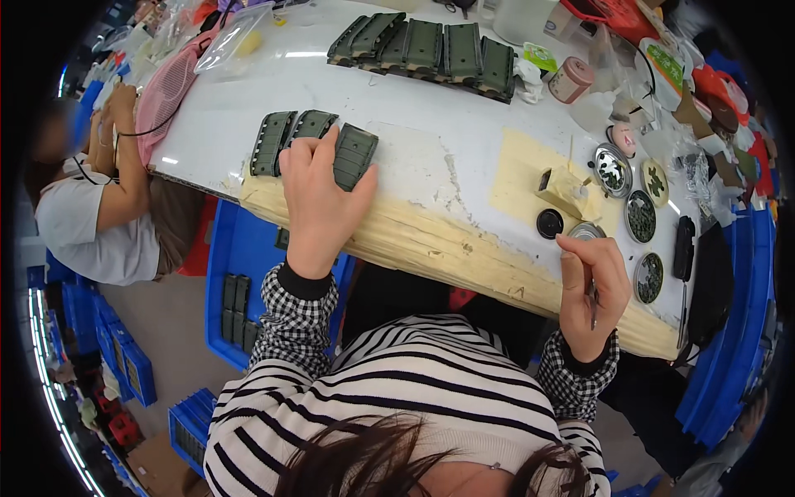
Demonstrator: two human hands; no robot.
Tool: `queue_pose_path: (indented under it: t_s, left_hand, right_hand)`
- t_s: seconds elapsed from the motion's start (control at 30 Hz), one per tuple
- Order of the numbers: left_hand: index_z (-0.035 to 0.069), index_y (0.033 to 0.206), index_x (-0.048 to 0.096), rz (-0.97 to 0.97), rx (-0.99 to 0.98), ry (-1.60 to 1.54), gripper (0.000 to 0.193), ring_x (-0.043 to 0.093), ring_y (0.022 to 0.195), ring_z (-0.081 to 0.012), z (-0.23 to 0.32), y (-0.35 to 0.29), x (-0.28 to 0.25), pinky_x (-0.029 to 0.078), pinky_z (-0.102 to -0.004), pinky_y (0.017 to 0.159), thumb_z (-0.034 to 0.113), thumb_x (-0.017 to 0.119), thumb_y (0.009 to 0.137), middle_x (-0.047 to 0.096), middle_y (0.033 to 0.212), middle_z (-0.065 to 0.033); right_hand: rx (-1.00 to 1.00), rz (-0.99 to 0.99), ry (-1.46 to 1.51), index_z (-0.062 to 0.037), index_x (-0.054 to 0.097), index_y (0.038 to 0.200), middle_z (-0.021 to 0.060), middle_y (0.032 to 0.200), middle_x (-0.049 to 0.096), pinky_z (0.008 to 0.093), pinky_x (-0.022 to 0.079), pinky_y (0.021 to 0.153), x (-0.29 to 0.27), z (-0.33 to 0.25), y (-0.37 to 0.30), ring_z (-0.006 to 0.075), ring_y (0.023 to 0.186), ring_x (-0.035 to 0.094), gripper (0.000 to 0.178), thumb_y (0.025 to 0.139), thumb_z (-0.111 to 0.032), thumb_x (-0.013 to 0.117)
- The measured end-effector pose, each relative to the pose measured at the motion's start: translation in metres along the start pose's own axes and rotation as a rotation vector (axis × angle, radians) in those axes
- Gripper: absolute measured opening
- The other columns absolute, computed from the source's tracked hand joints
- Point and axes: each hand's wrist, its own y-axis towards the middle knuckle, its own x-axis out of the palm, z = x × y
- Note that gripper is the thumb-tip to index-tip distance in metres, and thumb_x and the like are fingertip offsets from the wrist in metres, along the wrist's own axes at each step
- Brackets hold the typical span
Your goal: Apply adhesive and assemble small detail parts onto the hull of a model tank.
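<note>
My left hand (321,195) is over three dark green ribbed rectangular cases near the table's front edge. Its index finger and thumb lie on either side of the rightmost case (354,157), gripping it against the tabletop. Beside it are the middle case (314,124), partly covered by my fingers, and the left case (272,144). My right hand (593,286) is closed in a pinch at the front right, next to a round black lid (550,223). A thin metal tool (594,305) shows between its fingers; its tip is hidden and its kind unclear.
A row of similar green cases (422,50) lies at the back. On the right are round tins of small dark pieces (640,217), a pink jar (571,80) and a black-handled tool (683,248). A blue crate (217,273) stands below left; a person (116,190) sits beyond.
</note>
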Motion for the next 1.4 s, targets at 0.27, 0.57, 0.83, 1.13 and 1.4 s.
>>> queue_pose_path:
  t_s: [0.27,0.57,0.83,1.13,1.4]
  left_hand:
    - [0.002,0.123,0.054,0.11,0.11,-0.06,0.045,0.054,0.089,-0.022,0.005,0.054,0.0,0.043,-0.0334,0.077,0.026,0.066,0.088,0.059,0.1,-0.0127]
    - [-0.006,0.113,0.052,-0.203,0.213,-0.101,0.051,0.067,0.08,-0.0325,-0.014,0.183,0.072,0.053,-0.0385,0.07,0.031,0.07,0.083,0.065,0.089,-0.0235]
    - [-0.009,0.119,0.054,-0.469,-0.218,-0.933,0.044,0.065,0.095,-0.023,-0.028,0.179,0.053,0.055,-0.0298,0.09,0.027,0.056,0.095,0.061,0.11,-0.0162]
    - [-0.011,0.135,0.035,-0.502,-0.491,-2.048,0.043,0.057,0.117,-0.0275,0.019,0.051,-0.007,0.051,-0.035,0.098,0.01,0.045,0.098,0.049,0.132,-0.0238]
    - [-0.003,0.127,0.044,-0.587,-0.662,-1.724,0.036,0.06,0.11,-0.0268,0.09,-0.003,0.009,0.053,-0.0386,0.093,0.004,0.053,0.093,0.056,0.123,-0.0196]
  right_hand:
    - [0.009,0.08,0.159,0.0028,0.068,0.094,0.009,0.079,0.055,0.0241,0.034,0.051,-0.015,0.014,-0.014,0.0107,0.056,0.041,0.052,0.1,-0.041,0.042]
    - [0.146,0.042,-0.004,0.0041,0.068,0.08,0.0114,0.066,0.062,0.0292,0.046,0.06,-0.034,0.008,-0.023,0.0229,0.059,0.06,0.097,0.092,-0.068,0.004]
    - [0.271,0.097,0.101,0.0041,0.065,0.107,0.01,0.084,0.067,0.0228,0.048,0.072,-0.052,0.039,-0.032,0.0144,0.084,0.063,0.021,0.087,0.0,0.062]
    - [0.183,0.117,-0.057,-0.0001,0.066,0.091,0.0112,0.077,0.063,0.0327,0.043,0.062,-0.03,0.079,-0.03,0.0246,0.068,0.057,0.012,0.089,-0.011,0.062]
    - [0.163,0.056,-0.143,0.0058,0.063,0.097,0.0117,0.086,0.066,0.0251,0.05,0.069,-0.032,0.082,-0.029,0.0163,0.078,0.066,0.018,0.096,-0.01,0.054]
